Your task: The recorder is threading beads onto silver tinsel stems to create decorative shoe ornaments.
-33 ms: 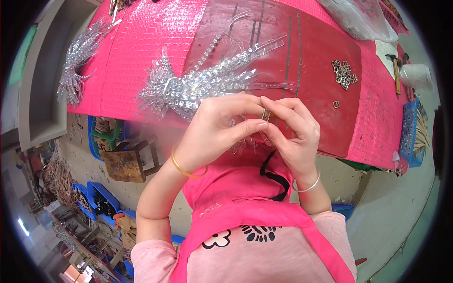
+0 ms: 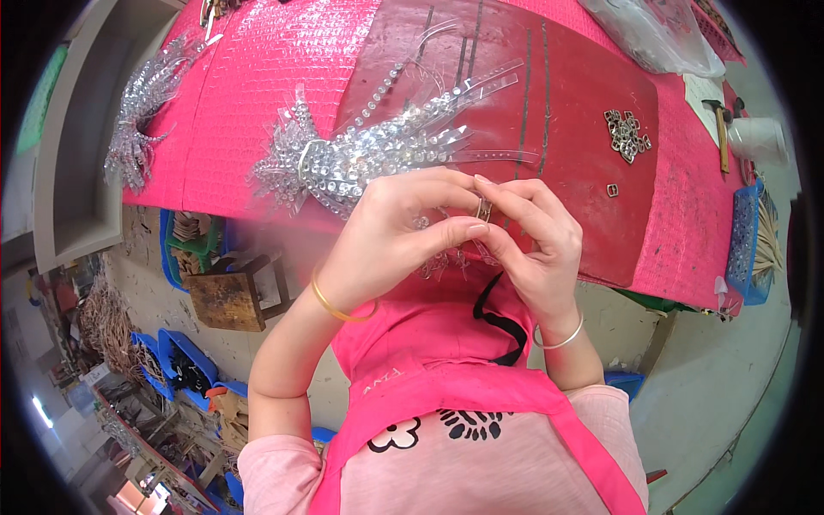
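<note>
Both of my hands meet over the table's near edge, pinching a small metal buckle [image 2: 483, 209] between fingertips and thumbs. My left hand [image 2: 412, 215] has its fingers bent round the buckle's left side. My right hand [image 2: 541, 236] grips it from the right. Thin clear strips [image 2: 446, 262] hang just below the fingers; whether they pass through the buckle is hidden. Behind my left hand lies a bundle of clear strips set with rhinestones [image 2: 360, 159], tied with a white band. A single loose buckle [image 2: 612, 190] sits to the right, below a pile of similar buckles [image 2: 627, 136].
A dark red mat [image 2: 584, 223] covers part of the pink tabletop [image 2: 232, 163]. Another rhinestone bundle [image 2: 133, 129] lies far left. At the right are a hammer [image 2: 722, 142], a white spool [image 2: 757, 139] and a blue basket [image 2: 745, 249]. A wooden stool [image 2: 227, 300] stands below left.
</note>
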Demonstrator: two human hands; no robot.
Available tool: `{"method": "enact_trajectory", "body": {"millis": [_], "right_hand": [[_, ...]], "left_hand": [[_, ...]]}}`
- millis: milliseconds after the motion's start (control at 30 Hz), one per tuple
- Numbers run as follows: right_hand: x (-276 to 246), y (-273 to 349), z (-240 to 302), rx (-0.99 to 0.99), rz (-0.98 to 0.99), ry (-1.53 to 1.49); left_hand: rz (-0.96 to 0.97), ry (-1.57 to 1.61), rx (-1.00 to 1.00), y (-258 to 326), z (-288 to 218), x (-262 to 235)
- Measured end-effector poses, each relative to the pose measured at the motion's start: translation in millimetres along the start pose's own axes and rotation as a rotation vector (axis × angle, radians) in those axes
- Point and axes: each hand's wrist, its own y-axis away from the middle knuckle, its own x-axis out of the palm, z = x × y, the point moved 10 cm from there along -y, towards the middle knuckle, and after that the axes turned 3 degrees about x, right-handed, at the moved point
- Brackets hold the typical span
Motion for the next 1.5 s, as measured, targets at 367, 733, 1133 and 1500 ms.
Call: {"method": "enact_trajectory", "body": {"millis": [367,733,1133,1500], "right_hand": [[-2,4,-19,0.222,-0.011,-0.299],[-4,-2,-5,0.138,0.016,-0.133],[-4,-2,31,-0.202,-0.073,0.131],[-2,-4,-23,0.354,-0.033,-0.218]], "left_hand": [[-0.090,-0.131,0.090,3,-14,-2],[-0.082,0.456,-0.422,28,23,7],[-0.240,-0.306,-0.016,20,-21,-7],[-0.108,-0.320,0.046,1,-21,-8]]}}
